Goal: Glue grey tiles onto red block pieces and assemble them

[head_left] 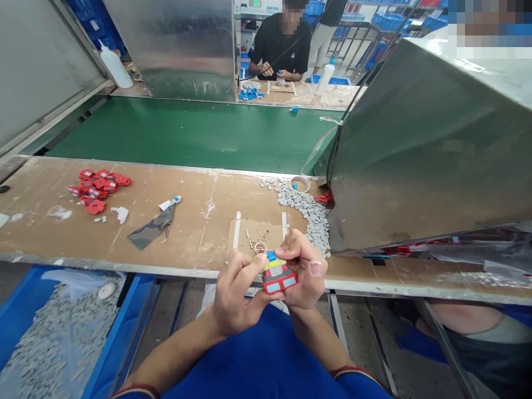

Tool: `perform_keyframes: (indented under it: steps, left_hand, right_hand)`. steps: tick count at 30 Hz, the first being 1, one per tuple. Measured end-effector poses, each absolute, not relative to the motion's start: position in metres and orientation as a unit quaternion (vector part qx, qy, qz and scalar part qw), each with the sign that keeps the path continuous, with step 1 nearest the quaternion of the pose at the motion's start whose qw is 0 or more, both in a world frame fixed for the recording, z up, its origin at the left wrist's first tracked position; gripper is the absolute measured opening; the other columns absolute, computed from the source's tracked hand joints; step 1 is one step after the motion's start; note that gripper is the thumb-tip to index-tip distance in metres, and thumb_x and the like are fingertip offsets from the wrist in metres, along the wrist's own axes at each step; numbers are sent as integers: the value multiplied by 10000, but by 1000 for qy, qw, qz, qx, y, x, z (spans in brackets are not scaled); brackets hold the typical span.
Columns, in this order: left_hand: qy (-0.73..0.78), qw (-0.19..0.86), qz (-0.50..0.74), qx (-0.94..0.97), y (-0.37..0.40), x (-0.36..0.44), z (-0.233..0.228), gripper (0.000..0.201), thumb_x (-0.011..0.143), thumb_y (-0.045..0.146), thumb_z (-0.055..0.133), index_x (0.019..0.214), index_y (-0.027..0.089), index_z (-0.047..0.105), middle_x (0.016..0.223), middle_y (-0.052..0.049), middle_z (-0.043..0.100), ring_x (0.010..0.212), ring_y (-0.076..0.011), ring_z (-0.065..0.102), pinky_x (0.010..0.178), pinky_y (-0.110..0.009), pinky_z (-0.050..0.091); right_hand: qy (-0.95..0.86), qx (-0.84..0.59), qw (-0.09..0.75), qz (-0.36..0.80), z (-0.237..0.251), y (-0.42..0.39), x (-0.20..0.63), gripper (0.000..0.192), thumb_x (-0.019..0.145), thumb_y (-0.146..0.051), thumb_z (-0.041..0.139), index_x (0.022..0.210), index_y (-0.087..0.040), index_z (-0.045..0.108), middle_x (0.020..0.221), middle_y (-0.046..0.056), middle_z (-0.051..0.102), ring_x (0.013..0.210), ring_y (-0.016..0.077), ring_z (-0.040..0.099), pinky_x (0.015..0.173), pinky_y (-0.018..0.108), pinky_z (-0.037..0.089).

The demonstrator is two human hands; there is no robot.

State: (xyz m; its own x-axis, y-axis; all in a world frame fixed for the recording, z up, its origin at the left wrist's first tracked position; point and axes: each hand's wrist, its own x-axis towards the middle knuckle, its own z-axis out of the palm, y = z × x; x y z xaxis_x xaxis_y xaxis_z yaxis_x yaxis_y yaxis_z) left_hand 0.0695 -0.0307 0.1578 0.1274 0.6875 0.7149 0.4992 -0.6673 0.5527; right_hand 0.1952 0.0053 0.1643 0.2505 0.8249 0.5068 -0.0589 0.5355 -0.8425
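Note:
Both my hands hold a small red car-shaped piece (278, 275) with grey, yellow and blue patches, just in front of the bench edge. My left hand (235, 292) pinches its left side with thumb and forefinger. My right hand (302, 271) cups it from the right and behind. Just beyond my fingers a small round cup (260, 247) and a thin stick (249, 238) rest on a cardboard pad (256, 230). A heap of small grey pieces (308, 213) lies to the right of the pad.
A pile of red pieces (98, 185) sits at the bench's left, with a camouflage scrap (152, 229) nearer. A green conveyor belt (195, 133) runs behind the bench. A metal hood (432, 144) stands at right. A blue bin of grey pieces (45, 338) is below left. Another person (281, 44) works opposite.

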Motion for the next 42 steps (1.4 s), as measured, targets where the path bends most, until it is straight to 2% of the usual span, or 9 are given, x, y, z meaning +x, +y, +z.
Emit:
perform_keyframes:
  steps: [6, 17, 26, 35, 42]
  left_hand:
    - [399, 80, 529, 745, -27, 75, 159, 431, 995, 446, 623, 1292, 133, 629, 861, -65, 610, 753, -192, 601, 592, -282, 532]
    - [402, 66, 533, 742, -24, 85, 160, 351, 990, 370, 644, 1235, 119, 626, 858, -63, 595, 746, -189, 593, 577, -271, 524]
    - [391, 49, 539, 745, -25, 91, 162, 344, 992, 341, 635, 1254, 122, 601, 854, -61, 578, 733, -192, 564, 553, -283, 513]
    - [383, 59, 542, 746, -27, 93, 159, 360, 991, 322, 636, 1297, 143, 577, 863, -50, 571, 752, -193, 565, 585, -291, 528]
    - [377, 52, 543, 748, -28, 93, 157, 387, 997, 328, 630, 1325, 134, 565, 869, -54, 564, 765, -195, 559, 578, -286, 518]
  right_hand:
    - [-513, -337, 721, 321, 160, 9, 198, 476, 998, -480, 433, 654, -203, 611, 588, -8, 412, 553, 160, 419, 530, 326, 295]
    - [-487, -346, 730, 332, 156, 12, 203, 474, 979, -468, 436, 638, -202, 632, 583, -9, 399, 539, 153, 395, 515, 323, 304]
    - [-486, -336, 728, 348, 157, 11, 210, 507, 957, -554, 468, 638, -202, 646, 589, -17, 372, 534, 151, 367, 513, 327, 268]
    - [-501, -327, 728, 335, 157, 9, 213, 493, 967, -534, 471, 645, -198, 634, 588, -2, 446, 535, 152, 388, 517, 329, 286]
    - [-505, -314, 728, 341, 158, 8, 215, 478, 975, -520, 469, 658, -197, 623, 608, -10, 427, 530, 146, 381, 522, 325, 296]
